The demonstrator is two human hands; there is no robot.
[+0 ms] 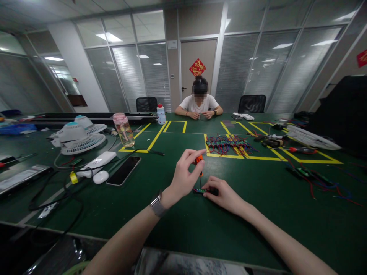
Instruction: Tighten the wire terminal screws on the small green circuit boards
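My left hand [183, 175], with a watch on its wrist, grips a small orange-handled screwdriver [199, 160] held upright, tip down. The tip meets a small green circuit board [200, 191] lying on the green table [172, 214]. My right hand [222, 193] pinches that board and holds it flat against the table. Both hands are close together at the table's middle, just in front of me.
A pile of wired boards [229, 144] lies beyond, inside yellow tape lines. A phone [124, 170], white case [100, 177], power bank, cables, two fans [78, 138] and a pink-capped bottle [124, 130] are left. More boards and wires are right. Another person [200, 103] sits opposite.
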